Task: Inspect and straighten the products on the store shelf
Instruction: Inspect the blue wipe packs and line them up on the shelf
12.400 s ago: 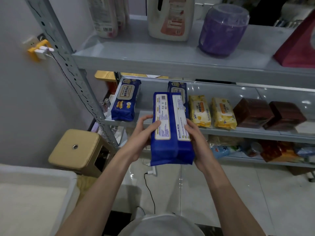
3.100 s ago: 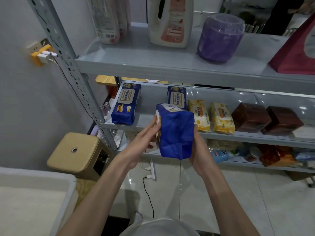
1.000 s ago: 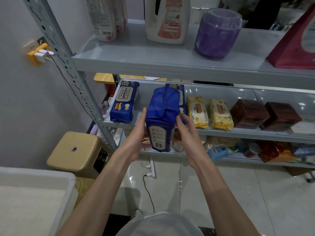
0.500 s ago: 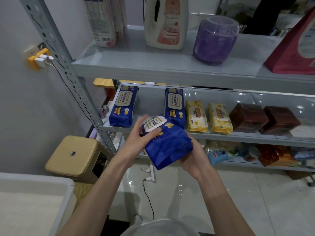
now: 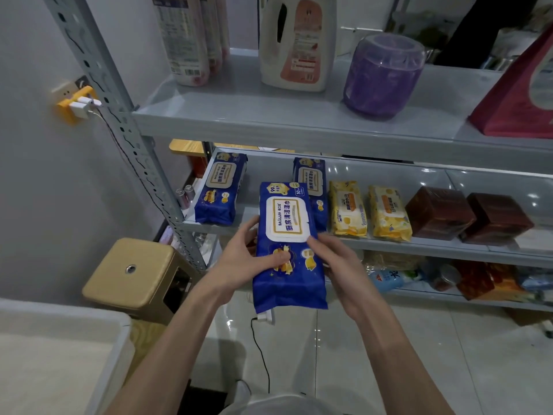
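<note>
blue wipes pack (image 5: 287,235) label-up, held just before middle shelf (image 5: 419,244). left hand (image 5: 239,259) grips its left side, thumb on top; right hand (image 5: 338,262) grips the right edge. it half-hides second blue pack (image 5: 311,176) at 1 o'clock; third blue pack (image 5: 221,190) at 10, yellow packs (image 5: 347,208) at 2.

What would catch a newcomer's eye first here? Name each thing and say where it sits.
A blue wipes pack dominates the centre, label towards the camera. The left hand and the right hand grip it in front of the middle shelf. On the top shelf a purple jar stands right of a white jug.
</note>
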A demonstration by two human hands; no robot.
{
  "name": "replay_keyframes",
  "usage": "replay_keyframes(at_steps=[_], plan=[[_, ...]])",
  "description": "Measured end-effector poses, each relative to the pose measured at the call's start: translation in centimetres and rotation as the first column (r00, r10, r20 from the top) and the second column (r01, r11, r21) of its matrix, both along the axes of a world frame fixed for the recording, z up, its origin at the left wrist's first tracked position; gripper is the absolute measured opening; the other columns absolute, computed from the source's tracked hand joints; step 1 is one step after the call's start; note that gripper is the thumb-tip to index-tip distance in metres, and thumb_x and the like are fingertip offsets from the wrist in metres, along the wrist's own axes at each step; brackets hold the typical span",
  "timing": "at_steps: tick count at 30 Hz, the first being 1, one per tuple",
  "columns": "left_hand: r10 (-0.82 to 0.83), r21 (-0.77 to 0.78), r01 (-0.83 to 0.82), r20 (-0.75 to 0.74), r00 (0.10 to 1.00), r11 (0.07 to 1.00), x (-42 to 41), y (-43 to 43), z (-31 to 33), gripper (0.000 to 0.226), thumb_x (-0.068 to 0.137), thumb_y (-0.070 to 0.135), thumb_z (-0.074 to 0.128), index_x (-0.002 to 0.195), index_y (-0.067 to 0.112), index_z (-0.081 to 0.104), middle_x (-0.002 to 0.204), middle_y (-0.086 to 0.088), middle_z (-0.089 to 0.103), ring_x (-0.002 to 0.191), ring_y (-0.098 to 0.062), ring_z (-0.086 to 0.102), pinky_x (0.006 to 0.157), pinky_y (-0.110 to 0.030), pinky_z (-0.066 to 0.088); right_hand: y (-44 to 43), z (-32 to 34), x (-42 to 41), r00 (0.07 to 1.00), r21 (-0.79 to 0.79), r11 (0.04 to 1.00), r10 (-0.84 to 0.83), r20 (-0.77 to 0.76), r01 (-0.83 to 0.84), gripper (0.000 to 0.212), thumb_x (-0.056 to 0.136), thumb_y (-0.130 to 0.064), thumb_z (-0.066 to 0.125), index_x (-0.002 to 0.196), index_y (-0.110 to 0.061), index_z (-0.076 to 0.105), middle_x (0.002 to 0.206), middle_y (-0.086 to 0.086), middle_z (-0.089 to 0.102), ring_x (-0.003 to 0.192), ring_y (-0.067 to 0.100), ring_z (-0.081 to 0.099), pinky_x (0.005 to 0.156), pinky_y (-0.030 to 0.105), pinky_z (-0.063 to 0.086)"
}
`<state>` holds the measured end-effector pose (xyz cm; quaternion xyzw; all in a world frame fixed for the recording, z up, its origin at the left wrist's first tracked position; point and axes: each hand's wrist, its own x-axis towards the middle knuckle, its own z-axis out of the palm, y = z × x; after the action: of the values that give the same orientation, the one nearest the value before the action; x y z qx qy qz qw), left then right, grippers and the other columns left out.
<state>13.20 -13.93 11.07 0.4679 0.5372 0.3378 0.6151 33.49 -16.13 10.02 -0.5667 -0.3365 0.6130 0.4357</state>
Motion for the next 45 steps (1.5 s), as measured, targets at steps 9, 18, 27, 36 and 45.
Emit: replay_keyframes(at_steps=[9,18,27,36,45], plan=[[0.038,0.012,-0.038,0.031,0.999,0.999,0.4,-1.3,-2.0,0.074,0.076,0.027,0.084,0.136,0.041,0.043,0.129,0.012,0.059,0.115,-0.01,0.065,0.083,-0.033,0.062,-0.8,-2.7,-0.8,0.999,0.037,0.999,-0.031,-0.024,0.032,0.054,0.094,-0.013,0.073,0.137,-0.04,0.054,0.121,-0.006,0.07,0.105,0.012,0.073,0.075,0.034,0.064],[0.145,0.112,-0.128,-0.154,0.977,0.985,1.2,-1.2,-4.9,0.072,0.086,0.024,0.079,0.144,0.041,0.038,0.13,0.01,0.056,0.111,-0.007,0.062,0.073,-0.022,0.059,0.1,-4.5,-1.0,0.992,0.083,0.992,0.084,0.091,-0.092,0.06,0.099,-0.014,0.067,0.146,-0.044,0.044,0.125,-0.02,0.062,0.102,0.0,0.069,0.069,0.022,0.061],[0.136,0.111,-0.115,-0.205,0.969,0.987,-1.4,2.7,-7.6,0.072,0.088,0.027,0.077,0.15,0.028,0.039,0.134,0.009,0.059,0.117,-0.008,0.062,0.088,-0.03,0.06,4.4,-7.4,-4.4,0.98,0.064,0.993,0.088,0.176,-0.101,0.059,0.101,-0.017,0.065,0.153,-0.033,0.04,0.137,-0.01,0.06,0.113,0.004,0.064,0.073,0.022,0.062],[0.084,0.077,-0.072,-0.168,0.982,0.994,-4.0,9.3,-11.1,0.072,0.093,0.016,0.073,0.152,0.03,0.035,0.129,0.019,0.056,0.114,0.007,0.055,0.093,-0.029,0.057,10.1,-11.3,-7.4,0.98,0.065,0.997,0.025,0.195,-0.039,0.055,0.103,-0.012,0.061,0.149,-0.034,0.042,0.13,-0.013,0.06,0.116,0.0,0.061,0.086,0.026,0.061],[0.024,0.086,-0.008,-0.191,0.981,0.996,-4.5,13.2,-14.5,0.065,0.096,0.007,0.067,0.128,0.054,0.035,0.118,0.033,0.052,0.102,0.028,0.053,0.077,-0.007,0.052,13.2,-15.1,-8.4,0.972,0.087,0.996,-0.01,0.235,-0.011,0.054,0.102,-0.01,0.061,0.15,-0.027,0.042,0.14,-0.004,0.059,0.129,0.012,0.058,0.095,0.029,0.059]])
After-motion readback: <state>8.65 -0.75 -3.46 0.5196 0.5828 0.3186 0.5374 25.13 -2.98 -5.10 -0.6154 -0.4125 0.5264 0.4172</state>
